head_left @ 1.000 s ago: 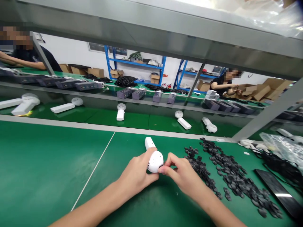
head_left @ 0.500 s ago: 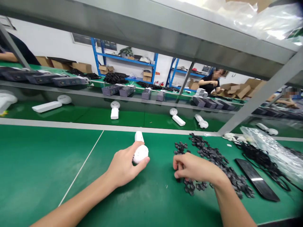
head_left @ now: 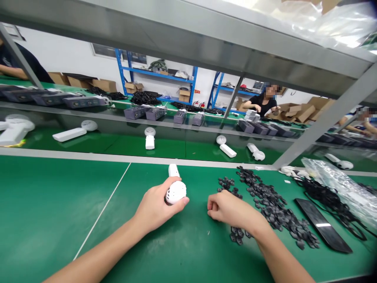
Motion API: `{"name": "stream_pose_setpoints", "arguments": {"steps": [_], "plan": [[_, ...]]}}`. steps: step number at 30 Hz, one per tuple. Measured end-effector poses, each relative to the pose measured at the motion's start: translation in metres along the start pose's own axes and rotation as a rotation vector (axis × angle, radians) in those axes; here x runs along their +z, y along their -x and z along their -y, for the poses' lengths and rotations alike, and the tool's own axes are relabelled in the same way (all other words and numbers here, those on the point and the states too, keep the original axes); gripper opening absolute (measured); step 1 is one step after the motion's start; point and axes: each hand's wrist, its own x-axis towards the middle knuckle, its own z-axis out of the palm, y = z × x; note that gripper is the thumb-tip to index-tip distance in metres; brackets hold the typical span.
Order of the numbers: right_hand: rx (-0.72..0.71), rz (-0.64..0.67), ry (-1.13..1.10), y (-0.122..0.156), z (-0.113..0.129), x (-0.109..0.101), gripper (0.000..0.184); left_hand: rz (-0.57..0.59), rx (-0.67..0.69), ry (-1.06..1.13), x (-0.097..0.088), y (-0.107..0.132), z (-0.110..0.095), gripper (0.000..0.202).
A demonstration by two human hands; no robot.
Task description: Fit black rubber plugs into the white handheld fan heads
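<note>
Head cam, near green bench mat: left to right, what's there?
Bare left hand → white plastic handheld device with round perforated head → bare right hand → loose pile of small black parts → flat glossy black rectangular panel

"Noted past your bench?"
"You face a white painted wall (head_left: 73,59) with a grey-framed window (head_left: 118,50), two blue steel shelving racks (head_left: 159,74), brown cardboard boxes (head_left: 306,112) piled rightward, all seen beneath a grey metal overhead shelf (head_left: 176,39)."
</note>
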Motion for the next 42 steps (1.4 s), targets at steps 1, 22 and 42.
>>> {"name": "stream_pose_setpoints", "arguments": {"steps": [1,22,42], "plan": [[-0.027,-0.030,-0.007,0.000,0.001,0.001,0.013,0.008,-0.002,0.020,0.000,0.000,-0.001,0.045],[-0.029,-0.160,0.165,0.004,0.008,0.005,0.027,0.369,-0.129,0.874,0.020,0.002,0.008,0.057],[-0.109,-0.178,-0.750,-0.014,0.037,0.028,0.014,0.164,0.134,0.345,0.027,0.016,0.003,0.047]]}}
